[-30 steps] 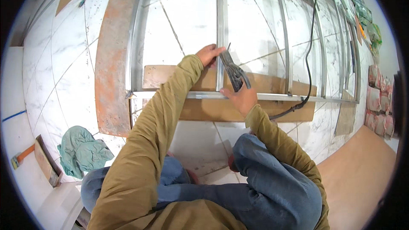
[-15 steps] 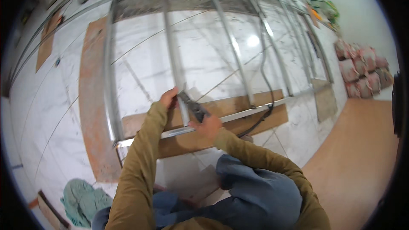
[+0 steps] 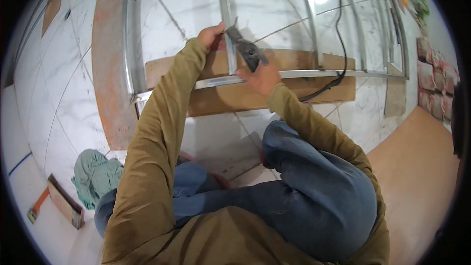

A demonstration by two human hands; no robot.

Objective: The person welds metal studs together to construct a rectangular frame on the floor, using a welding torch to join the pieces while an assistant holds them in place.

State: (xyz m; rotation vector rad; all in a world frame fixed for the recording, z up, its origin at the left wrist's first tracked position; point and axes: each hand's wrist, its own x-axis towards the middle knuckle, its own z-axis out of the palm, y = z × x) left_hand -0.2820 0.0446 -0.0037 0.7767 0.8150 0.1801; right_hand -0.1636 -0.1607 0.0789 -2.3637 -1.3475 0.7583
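Note:
A metal frame of thin silvery bars lies on the floor. My left hand (image 3: 211,38) is closed at the left side of one of its cross bars (image 3: 224,1); some of its fingers are hidden behind the bar. Close beside it, my right hand (image 3: 263,75) grips a dark grey hand tool (image 3: 251,53), whose exact kind I cannot make out. The tool's narrower far end meets the cross bar near my left fingertips. Under my right hand runs the frame's near rail (image 3: 216,82), which joins the cross bar there.
Brown boards (image 3: 216,102) lie beneath the near rail, and a stained board (image 3: 111,68) lies at the left. A black cable (image 3: 340,29) crosses the frame. Green cloth (image 3: 95,176) and a brush (image 3: 35,209) are at lower left; stacked bags (image 3: 434,76) stand at right.
My view has tilted down, so the frame and both hands appear higher and a brush shows at lower left. Both hands keep their places at the cross bar.

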